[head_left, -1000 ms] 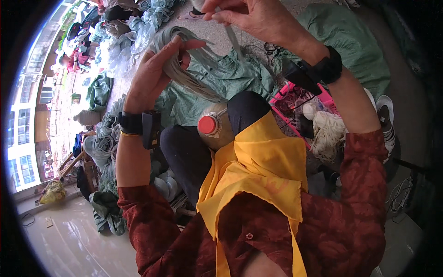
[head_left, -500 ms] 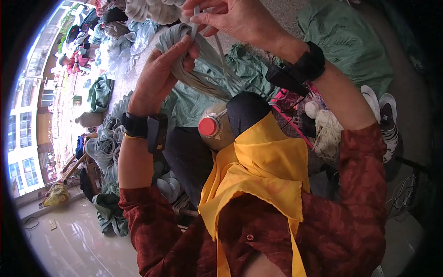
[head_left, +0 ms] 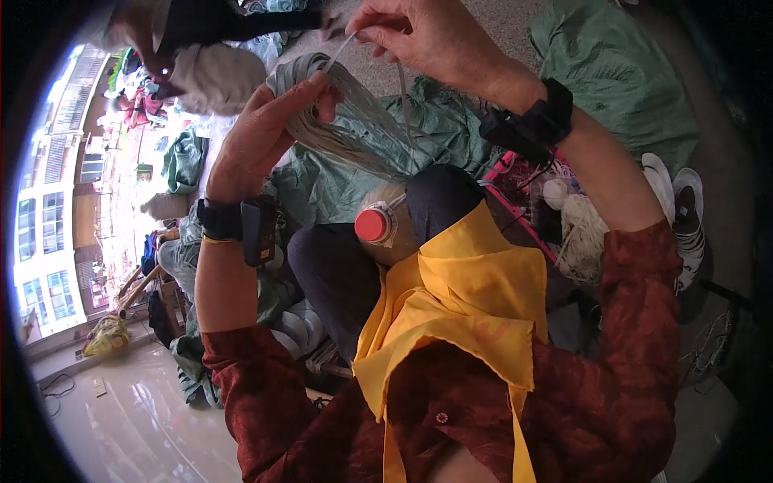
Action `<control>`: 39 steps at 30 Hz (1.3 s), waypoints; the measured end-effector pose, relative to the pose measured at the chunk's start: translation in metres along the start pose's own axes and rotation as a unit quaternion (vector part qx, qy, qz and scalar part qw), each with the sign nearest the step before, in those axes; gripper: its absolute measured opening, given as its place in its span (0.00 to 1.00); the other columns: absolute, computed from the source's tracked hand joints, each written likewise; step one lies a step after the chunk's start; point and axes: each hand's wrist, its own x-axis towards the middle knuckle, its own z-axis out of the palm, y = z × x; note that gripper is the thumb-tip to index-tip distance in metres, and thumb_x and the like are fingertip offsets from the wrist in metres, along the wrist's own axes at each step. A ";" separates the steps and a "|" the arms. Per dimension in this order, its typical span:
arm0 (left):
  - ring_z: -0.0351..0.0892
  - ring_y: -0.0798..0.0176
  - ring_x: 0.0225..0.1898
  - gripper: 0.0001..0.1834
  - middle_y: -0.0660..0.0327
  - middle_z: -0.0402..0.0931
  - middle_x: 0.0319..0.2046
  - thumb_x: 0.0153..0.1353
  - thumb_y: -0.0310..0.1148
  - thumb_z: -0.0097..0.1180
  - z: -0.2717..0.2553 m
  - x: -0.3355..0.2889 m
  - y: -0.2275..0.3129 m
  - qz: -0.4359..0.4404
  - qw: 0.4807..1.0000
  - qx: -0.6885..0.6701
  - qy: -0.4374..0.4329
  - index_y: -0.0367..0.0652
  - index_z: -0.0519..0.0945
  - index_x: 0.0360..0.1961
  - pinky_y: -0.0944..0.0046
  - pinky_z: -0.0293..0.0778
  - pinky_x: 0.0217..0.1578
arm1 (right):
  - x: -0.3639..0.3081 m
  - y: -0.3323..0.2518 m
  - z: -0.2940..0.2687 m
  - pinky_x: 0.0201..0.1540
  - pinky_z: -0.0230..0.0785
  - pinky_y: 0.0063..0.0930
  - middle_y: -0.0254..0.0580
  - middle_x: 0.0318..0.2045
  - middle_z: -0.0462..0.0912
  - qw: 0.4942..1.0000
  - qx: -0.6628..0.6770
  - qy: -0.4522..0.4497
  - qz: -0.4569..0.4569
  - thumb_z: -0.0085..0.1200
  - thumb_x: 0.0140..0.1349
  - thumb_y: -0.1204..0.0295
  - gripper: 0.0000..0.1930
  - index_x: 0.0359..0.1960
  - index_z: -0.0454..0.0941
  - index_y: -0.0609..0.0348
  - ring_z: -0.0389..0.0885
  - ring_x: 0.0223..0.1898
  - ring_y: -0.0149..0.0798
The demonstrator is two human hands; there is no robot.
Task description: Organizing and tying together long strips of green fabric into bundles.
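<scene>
My left hand (head_left: 256, 138) is closed round the upper end of a looped hank of grey cord (head_left: 348, 137), its thumb pressed on top. From the hank a thin pale strand (head_left: 340, 51) runs up to my right hand (head_left: 439, 47), whose thumb and fingers pinch it. Part of this strand hangs down from the right fingers in front of the hank. Below, the hank's lower end reaches toward my dark-trousered knee. Between my legs stands a container with a red cap (head_left: 373, 225). The fingertips under the hank are partly hidden.
Green sacking (head_left: 322, 189) lies beneath the hank. At right are a pink-edged basket (head_left: 523, 205) with pale yarn, a large green sack (head_left: 616, 80) and white shoes (head_left: 688, 217). Another person at upper left, blurred, is beside a grey bundle (head_left: 217, 79).
My right hand has moved slightly right, away from the hank, drawing the strand taut. Another person has come into the upper left, where the grey bundle now sits lower and farther left.
</scene>
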 end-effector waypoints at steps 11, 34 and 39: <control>0.74 0.66 0.32 0.17 0.67 0.69 0.21 0.71 0.39 0.45 -0.012 0.009 0.006 -0.013 0.997 0.035 -0.067 0.43 0.73 0.25 0.63 0.69 0.40 | 0.007 0.001 -0.030 0.24 0.70 0.30 0.44 0.21 0.80 0.997 0.023 0.008 0.068 0.56 0.62 0.75 0.07 0.30 0.77 0.68 0.79 0.21 0.35; 0.51 0.81 0.13 0.14 0.76 0.57 0.13 0.71 0.40 0.46 0.011 0.037 0.032 -0.109 0.977 -0.064 -0.170 0.41 0.74 0.35 0.76 0.51 0.17 | 0.003 0.057 -0.007 0.48 0.76 0.30 0.43 0.37 0.77 0.936 0.318 -0.011 0.147 0.41 0.71 0.70 0.10 0.39 0.69 0.66 0.81 0.44 0.38; 0.50 0.81 0.12 0.14 0.76 0.56 0.13 0.71 0.41 0.46 0.015 0.049 0.029 -0.095 0.978 -0.057 -0.177 0.41 0.74 0.35 0.75 0.49 0.16 | 0.006 0.064 0.008 0.43 0.68 0.31 0.41 0.35 0.75 0.914 0.361 -0.070 0.170 0.39 0.70 0.63 0.15 0.40 0.71 0.64 0.75 0.38 0.33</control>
